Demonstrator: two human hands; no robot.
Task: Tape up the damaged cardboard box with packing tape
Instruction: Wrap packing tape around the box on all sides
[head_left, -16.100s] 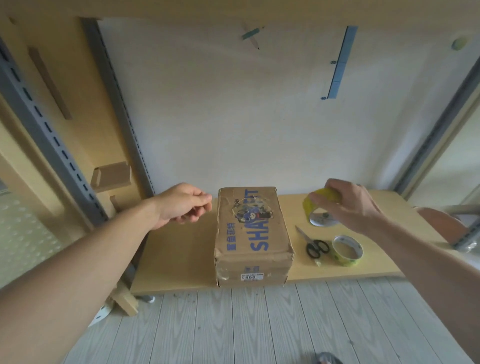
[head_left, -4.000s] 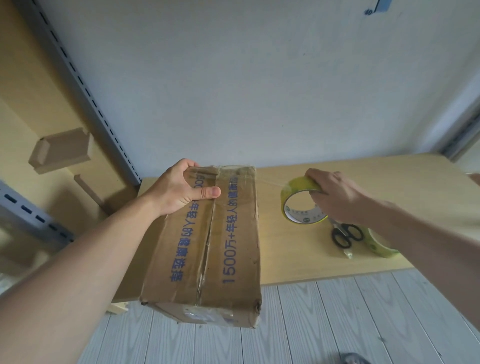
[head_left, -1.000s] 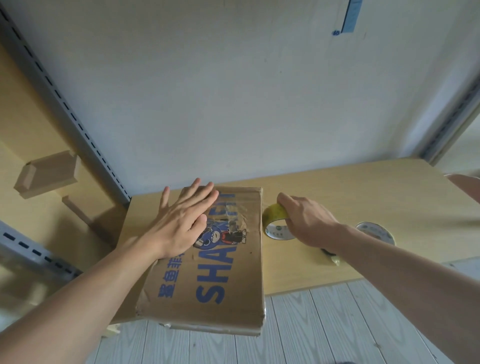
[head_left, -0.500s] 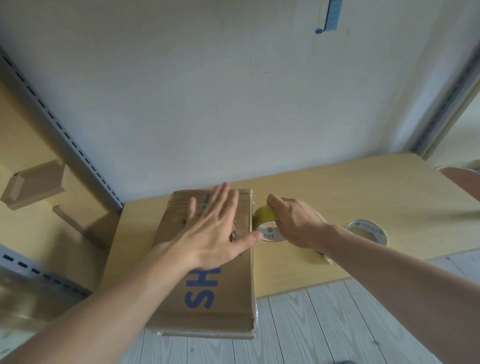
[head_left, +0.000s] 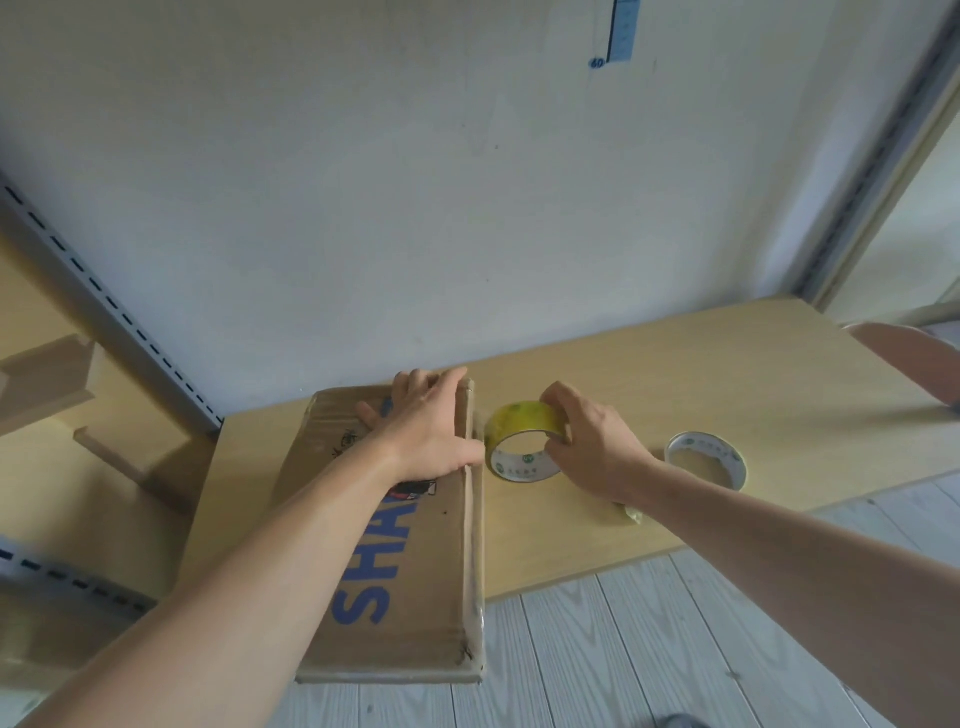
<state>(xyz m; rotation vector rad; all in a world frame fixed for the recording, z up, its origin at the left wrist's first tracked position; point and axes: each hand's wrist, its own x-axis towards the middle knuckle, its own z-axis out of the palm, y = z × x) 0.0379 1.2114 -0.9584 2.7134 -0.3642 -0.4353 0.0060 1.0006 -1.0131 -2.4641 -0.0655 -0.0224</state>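
I count one brown cardboard box (head_left: 415, 571), two rolls of packing tape and two bare hands on my feed. The left hand (head_left: 426, 431) lies flat on the box's printed top near its far right edge, fingers (head_left: 441, 384) straight, pressing down and holding nothing. The right hand (head_left: 597, 447) has its fingers (head_left: 558, 400) curled over the rim of the yellowish tape roll (head_left: 524, 421), gripping it. That roll stands tilted on the pale wooden tabletop (head_left: 727, 374) just beside the box's right side, its hole facing me. The second, white-cored tape roll (head_left: 706, 457) lies flat further right, apart from the hand. The box lies flat at the tabletop's left, long axis running away from me, its near end overhanging the front edge above the grey plank floor (head_left: 597, 665), the blue lettering running along that axis.
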